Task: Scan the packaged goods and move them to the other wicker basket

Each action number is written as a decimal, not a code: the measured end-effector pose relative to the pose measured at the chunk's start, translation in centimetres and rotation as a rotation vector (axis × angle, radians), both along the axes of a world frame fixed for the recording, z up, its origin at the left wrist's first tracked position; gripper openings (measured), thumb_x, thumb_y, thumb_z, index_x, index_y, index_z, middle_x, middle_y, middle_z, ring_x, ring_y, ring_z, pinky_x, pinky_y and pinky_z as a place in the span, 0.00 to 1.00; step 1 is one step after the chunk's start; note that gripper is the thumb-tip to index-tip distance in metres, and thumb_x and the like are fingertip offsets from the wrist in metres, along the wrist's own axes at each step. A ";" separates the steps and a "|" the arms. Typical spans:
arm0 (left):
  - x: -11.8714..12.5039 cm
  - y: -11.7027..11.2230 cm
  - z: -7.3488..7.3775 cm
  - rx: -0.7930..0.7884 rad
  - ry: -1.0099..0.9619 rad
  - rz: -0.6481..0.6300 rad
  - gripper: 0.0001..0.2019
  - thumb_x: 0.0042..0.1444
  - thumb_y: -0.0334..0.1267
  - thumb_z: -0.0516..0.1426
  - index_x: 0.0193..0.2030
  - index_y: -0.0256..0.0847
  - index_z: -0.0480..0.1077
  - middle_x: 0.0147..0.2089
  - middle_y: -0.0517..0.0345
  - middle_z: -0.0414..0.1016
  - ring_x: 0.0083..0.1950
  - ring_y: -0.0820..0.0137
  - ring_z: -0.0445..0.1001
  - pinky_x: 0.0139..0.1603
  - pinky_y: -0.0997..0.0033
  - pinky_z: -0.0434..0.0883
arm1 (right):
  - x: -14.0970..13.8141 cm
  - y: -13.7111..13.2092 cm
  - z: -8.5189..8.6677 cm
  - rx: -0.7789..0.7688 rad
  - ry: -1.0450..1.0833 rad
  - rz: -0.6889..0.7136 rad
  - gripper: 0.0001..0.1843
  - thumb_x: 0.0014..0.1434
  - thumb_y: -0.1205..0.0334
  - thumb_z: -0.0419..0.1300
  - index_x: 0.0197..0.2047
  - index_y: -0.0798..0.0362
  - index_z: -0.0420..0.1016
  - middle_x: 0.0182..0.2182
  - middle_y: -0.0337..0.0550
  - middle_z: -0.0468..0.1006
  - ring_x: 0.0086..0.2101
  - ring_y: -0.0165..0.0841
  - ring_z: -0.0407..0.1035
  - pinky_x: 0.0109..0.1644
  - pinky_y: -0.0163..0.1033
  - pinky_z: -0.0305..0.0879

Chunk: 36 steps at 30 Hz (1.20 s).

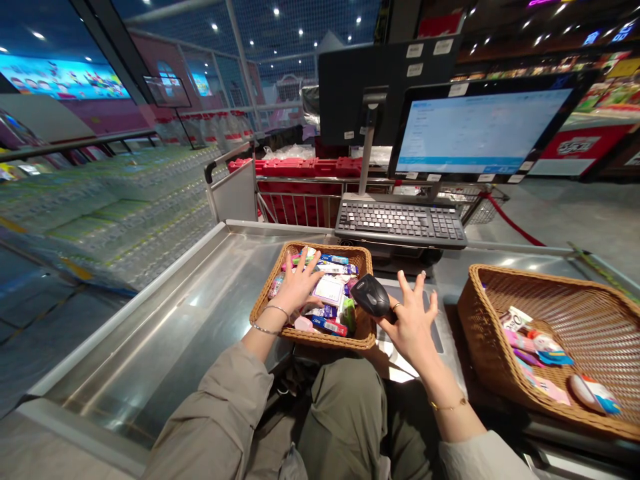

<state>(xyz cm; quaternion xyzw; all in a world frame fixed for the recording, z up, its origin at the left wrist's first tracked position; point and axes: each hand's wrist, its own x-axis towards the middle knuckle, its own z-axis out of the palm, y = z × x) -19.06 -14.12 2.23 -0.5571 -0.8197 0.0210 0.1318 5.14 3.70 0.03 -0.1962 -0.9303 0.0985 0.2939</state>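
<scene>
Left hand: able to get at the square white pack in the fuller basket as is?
Probably yes: the left hand is spread over the open-topped basket, right beside the pack, whose top looks mostly uncovered.

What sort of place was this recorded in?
Probably a supermarket checkout: a black, rounded barcode scanner, a black-framed rectangular screen and a brown rectangular wicker basket of small colourful packaged goods suggest it.

Impossible to read anything with certainty: too small on the monitor screen (480,130) above the far edge of the table (200,300) and on packets (330,325) by the near edge; blurred on the red sign (577,147) beyond the far edge's right end.
</scene>
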 end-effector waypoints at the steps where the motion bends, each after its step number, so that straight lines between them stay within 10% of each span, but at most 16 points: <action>1: 0.1 0.0 0.0 0.008 0.000 -0.006 0.41 0.43 0.59 0.71 0.64 0.46 0.70 0.79 0.43 0.45 0.78 0.35 0.35 0.69 0.17 0.35 | 0.0 0.0 0.0 0.000 -0.001 -0.002 0.14 0.62 0.56 0.62 0.50 0.48 0.81 0.74 0.57 0.51 0.73 0.61 0.28 0.64 0.82 0.39; 36: 2.7 2.0 2.7 0.272 0.094 0.090 0.35 0.54 0.51 0.67 0.67 0.40 0.67 0.78 0.45 0.43 0.78 0.41 0.28 0.70 0.20 0.27 | 0.4 0.2 1.2 0.034 0.043 -0.034 0.14 0.59 0.58 0.66 0.49 0.48 0.81 0.74 0.56 0.52 0.73 0.62 0.30 0.65 0.82 0.38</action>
